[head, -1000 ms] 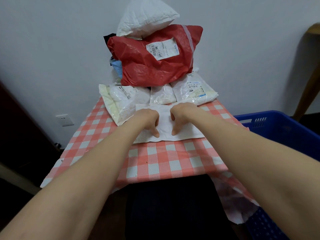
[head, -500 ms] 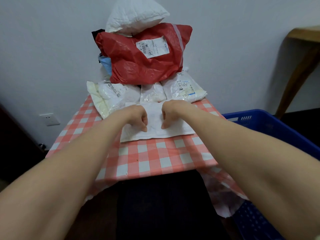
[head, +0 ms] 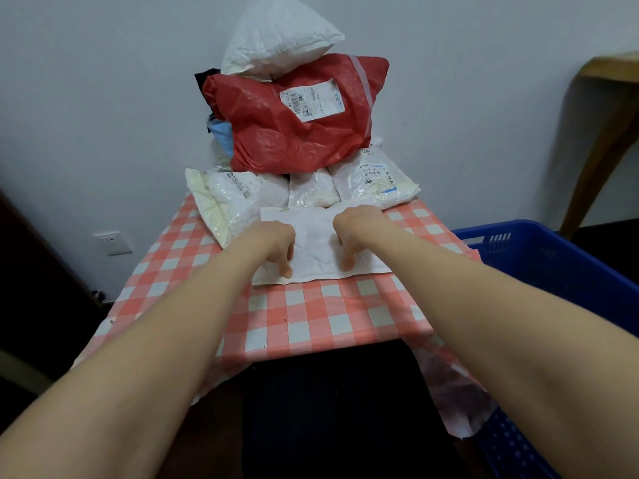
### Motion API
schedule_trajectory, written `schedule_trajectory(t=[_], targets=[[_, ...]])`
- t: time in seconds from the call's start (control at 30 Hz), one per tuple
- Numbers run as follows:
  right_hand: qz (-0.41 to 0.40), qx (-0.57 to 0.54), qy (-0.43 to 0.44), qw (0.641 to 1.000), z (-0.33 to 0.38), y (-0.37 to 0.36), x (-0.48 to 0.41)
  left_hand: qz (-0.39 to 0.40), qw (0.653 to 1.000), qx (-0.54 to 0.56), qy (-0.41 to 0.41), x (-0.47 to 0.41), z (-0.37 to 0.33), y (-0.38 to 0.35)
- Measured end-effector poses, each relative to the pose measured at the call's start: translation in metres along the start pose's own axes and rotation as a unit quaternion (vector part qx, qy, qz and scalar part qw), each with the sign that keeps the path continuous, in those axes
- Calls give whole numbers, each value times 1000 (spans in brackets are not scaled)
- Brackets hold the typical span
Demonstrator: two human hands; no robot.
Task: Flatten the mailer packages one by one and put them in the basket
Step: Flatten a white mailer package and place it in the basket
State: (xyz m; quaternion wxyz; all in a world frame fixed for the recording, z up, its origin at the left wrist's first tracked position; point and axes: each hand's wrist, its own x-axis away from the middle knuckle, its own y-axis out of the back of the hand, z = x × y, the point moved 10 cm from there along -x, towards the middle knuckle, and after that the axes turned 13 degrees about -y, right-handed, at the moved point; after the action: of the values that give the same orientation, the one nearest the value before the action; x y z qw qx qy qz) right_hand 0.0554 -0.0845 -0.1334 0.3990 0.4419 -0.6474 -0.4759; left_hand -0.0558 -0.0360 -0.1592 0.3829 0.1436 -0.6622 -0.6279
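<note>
A flat white mailer (head: 316, 245) lies on the red-and-white checked table (head: 311, 316). My left hand (head: 273, 245) rests on its left part, fingers curled with the tips down on the near edge. My right hand (head: 356, 233) presses its right part the same way. Neither hand lifts the mailer. Behind it is a pile: a large red mailer (head: 297, 112) with a shipping label, a puffy white one (head: 280, 32) on top, and several white ones (head: 238, 198) at the base. The blue basket (head: 539, 257) stands to the right, below table level.
The pile leans on the grey wall at the back. A wall socket (head: 112, 242) is low on the left. A wooden furniture leg (head: 605, 143) rises at the far right. The tablecloth hangs over the front edge above a dark space.
Both hands stay on the white mailer with little movement over it. The view has shifted slightly as my head moved.
</note>
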Motion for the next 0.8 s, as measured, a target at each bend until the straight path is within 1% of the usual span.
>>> schedule_trajectory(t=[0.17,0.27,0.33,0.4,0.43,0.5,0.53,0.57,0.6,0.7,0.8], targets=[[-6,14,13,1000,5,0,-1,-5,999,-38,-21,-4,-7,3],[-2,12,22,1000,8,-1,0,-2,999,-39,-29,-6,-8,4],[20,-6,21,1000,4,-1,-1,11,999,-28,-31,-7,-6,3],[59,-49,16,997,-5,1,-5,17,999,17,-25,-6,1,6],[67,-75,14,995,-9,6,-7,7,999,49,-20,-5,4,11],[43,-127,8,991,-16,20,-14,-60,995,84,-14,-5,10,30],[25,-139,2,990,-19,25,-18,-102,992,74,-10,-5,12,42],[22,-143,0,990,-18,27,-21,-128,990,62,-8,-6,11,49],[32,-138,1,990,-16,24,-22,-132,990,53,-10,-8,8,50],[79,-107,-7,991,-11,0,-29,-89,995,44,-11,-21,1,34],[71,-88,-13,993,-10,-10,-34,-90,995,44,-4,-28,3,24]])
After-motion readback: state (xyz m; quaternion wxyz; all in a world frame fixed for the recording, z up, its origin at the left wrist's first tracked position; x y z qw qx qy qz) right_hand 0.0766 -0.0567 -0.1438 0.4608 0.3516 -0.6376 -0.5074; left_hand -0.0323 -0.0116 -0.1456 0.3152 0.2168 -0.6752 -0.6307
